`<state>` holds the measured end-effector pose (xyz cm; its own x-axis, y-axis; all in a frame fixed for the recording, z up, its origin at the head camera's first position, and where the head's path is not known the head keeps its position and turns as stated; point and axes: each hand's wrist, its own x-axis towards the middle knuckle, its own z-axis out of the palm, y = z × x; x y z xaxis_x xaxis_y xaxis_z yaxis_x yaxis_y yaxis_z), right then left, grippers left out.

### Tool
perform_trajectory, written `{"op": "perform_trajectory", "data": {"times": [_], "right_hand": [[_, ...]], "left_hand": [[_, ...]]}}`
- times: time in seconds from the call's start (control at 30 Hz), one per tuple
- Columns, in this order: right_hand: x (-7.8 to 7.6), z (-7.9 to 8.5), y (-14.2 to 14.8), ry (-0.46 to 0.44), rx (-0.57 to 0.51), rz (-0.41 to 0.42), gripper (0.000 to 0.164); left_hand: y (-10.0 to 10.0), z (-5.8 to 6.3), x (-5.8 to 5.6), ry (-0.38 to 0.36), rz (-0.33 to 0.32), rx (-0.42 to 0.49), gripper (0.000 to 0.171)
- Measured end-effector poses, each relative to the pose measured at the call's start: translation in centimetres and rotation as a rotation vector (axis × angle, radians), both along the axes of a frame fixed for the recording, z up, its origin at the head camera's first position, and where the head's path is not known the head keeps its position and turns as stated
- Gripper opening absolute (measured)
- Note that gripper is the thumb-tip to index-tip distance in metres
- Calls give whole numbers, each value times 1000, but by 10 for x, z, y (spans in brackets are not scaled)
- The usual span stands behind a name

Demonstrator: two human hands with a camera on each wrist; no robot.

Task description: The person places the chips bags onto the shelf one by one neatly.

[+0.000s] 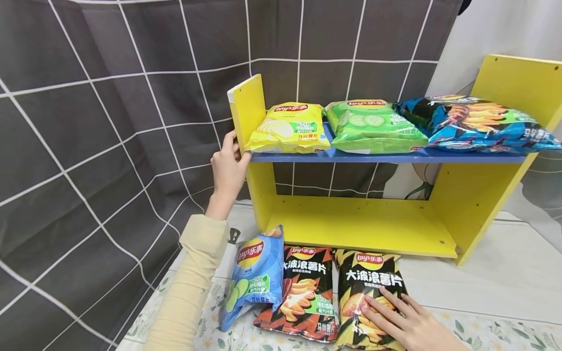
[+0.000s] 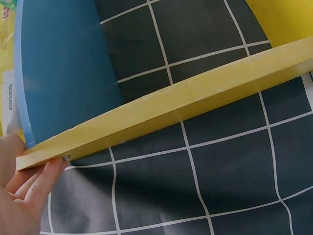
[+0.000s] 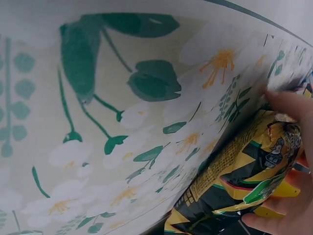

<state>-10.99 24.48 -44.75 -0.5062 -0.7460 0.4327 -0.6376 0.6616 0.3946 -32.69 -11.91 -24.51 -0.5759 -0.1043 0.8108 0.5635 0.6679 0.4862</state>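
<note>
My left hand (image 1: 230, 163) grips the front edge of the yellow side panel (image 1: 248, 112) of a two-tier shelf, at the blue upper board (image 1: 386, 157). In the left wrist view, fingers (image 2: 44, 183) lie along the panel's outer face, with the thumb across its edge. Low on the right, my right hand (image 1: 406, 319) rests with spread fingers on a black-and-gold Lay's chip bag (image 1: 366, 273). The right wrist view shows that chip bag (image 3: 244, 176) beside the thumb and fingers. A red-and-black chip bag (image 1: 303, 287) and a blue chip bag (image 1: 254, 278) lie to its left.
On the upper board sit a yellow chip bag (image 1: 290, 127), a green one (image 1: 373, 127) and a dark blue one (image 1: 483, 124). Below is the yellow lower board (image 1: 351, 222). A dark checked curtain (image 1: 131, 97) hangs behind and left. A floral cloth (image 1: 496, 331) covers the table front.
</note>
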Motion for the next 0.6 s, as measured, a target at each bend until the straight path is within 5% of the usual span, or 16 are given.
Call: {"op": "perform_trajectory", "data": {"times": [0.43, 0.6], "right_hand": [[-3, 4, 0, 52, -12, 56, 87], [-6, 7, 2, 98, -28, 90, 73]], "left_hand": [[0, 1, 1, 14, -2, -10, 41], [0, 1, 1, 17, -1, -11, 40]]}}
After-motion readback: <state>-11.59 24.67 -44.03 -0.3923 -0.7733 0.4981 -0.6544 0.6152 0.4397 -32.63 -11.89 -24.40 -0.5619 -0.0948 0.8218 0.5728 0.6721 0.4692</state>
